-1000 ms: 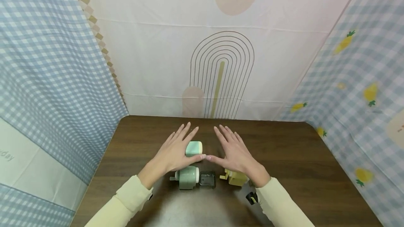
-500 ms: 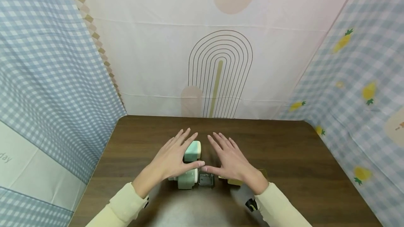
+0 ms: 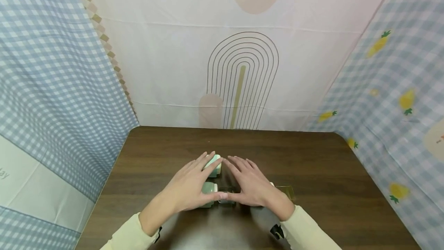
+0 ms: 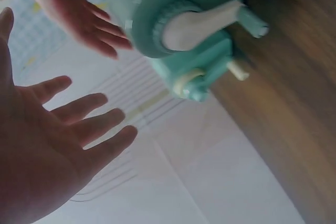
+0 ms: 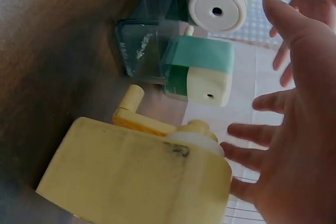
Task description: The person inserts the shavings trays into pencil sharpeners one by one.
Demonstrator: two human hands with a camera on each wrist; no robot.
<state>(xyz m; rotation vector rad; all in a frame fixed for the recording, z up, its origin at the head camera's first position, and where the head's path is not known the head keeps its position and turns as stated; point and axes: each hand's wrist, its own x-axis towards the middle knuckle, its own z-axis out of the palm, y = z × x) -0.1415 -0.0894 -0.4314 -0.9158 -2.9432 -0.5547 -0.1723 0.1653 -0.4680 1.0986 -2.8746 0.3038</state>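
Both hands hover over the table with fingers spread and holding nothing. My left hand [image 3: 189,182] is above a grey-green crank pencil sharpener [image 3: 209,188] and partly covers a mint-and-cream sharpener [image 3: 216,169] behind it. The right hand [image 3: 252,184] hides most of a yellow crank sharpener [image 5: 142,177], which shows large in the right wrist view. Thumb tips and forefinger tips of the two hands come together in the head view, framing a gap. Under the thumbs sits a dark see-through shavings drawer [image 5: 149,40], beside the grey-green sharpener.
Beyond the right wrist a yellowish see-through piece [image 3: 287,192] lies on the brown wooden table [image 3: 329,176]. A white patterned cloth [image 3: 166,68] hangs along the back edge, with blue checked cloths [image 3: 69,68] at the sides.
Both hands have come down and nearer to the body in the head view. Their forefingers, apart before, now nearly meet, and the hands cover more of the sharpeners.
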